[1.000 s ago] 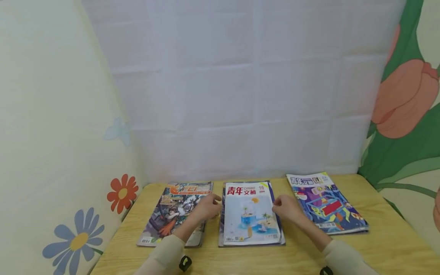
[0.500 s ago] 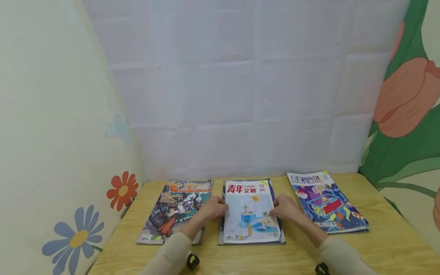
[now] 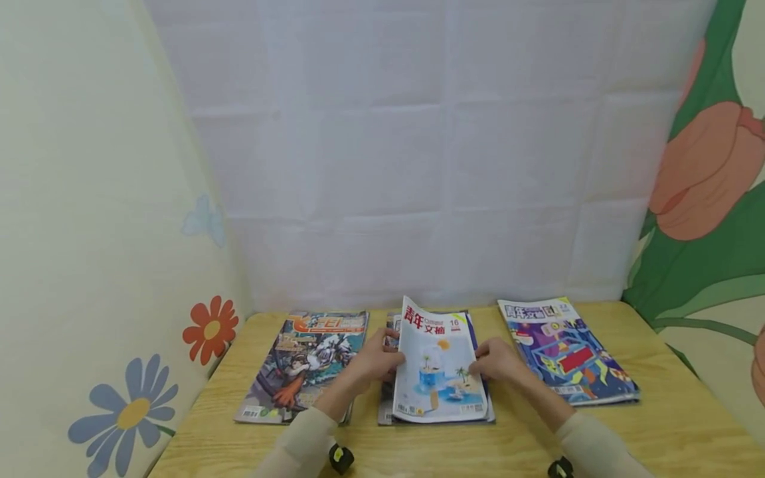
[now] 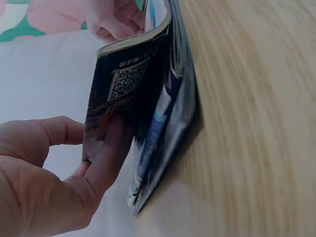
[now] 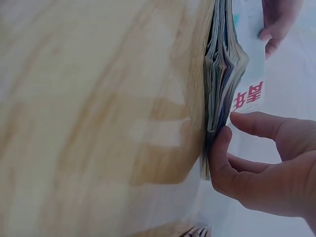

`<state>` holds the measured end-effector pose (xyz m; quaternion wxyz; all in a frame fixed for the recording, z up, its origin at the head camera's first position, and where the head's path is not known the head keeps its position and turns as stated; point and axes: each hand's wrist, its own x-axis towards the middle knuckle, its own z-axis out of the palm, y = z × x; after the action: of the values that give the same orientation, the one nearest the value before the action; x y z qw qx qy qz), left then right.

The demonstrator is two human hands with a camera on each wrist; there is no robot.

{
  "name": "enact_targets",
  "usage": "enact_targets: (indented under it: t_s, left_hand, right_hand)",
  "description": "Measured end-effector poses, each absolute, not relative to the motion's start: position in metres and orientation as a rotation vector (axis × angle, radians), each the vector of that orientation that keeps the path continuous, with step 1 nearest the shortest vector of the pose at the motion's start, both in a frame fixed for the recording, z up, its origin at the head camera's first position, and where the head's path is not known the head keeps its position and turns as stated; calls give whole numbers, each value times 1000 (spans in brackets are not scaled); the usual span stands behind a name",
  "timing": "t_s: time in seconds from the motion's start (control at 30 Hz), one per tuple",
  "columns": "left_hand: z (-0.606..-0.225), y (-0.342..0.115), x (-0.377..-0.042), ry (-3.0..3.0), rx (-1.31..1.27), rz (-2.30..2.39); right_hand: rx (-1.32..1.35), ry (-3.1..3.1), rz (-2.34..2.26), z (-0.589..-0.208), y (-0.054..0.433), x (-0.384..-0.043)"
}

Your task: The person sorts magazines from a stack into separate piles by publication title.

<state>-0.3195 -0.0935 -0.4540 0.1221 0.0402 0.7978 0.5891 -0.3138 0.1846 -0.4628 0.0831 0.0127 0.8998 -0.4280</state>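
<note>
The top magazine (image 3: 430,392), white with red title characters and a blue island picture, lies tilted on the middle stack, its left side raised and curved. My left hand (image 3: 375,360) grips that left edge. In the left wrist view, its thumb is on one side and fingers reach under the dark back cover (image 4: 116,84) with a QR code. At the opposite edge, my right hand (image 3: 499,362) pinches the magazine between thumb and fingers, close to the stacked pages (image 5: 217,84) in the right wrist view. Under it, another dark magazine (image 3: 386,398) shows along the left.
To the left lies a dark comic-style magazine (image 3: 311,365) with an orange title. At the right, a purple magazine (image 3: 568,358) tops a slanted stack. All rest on a wooden table (image 3: 418,455) against a white cloth backdrop (image 3: 370,166).
My left hand has moved right onto the top magazine's left edge and lifted that side, so its upper left corner now rises. The right hand has closed in slightly on the right edge.
</note>
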Motion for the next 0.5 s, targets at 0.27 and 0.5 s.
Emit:
enact_targets:
  t_s: [0.27,0.5]
  left_hand:
    - [-435,-89,-315,2265,235,1872]
    - [-407,-90,-308,2175,366,1922]
  right_hand:
    - [111,2558,-1433,-465,192,-318]
    - [87,2381,-1663,-467,193,-319]
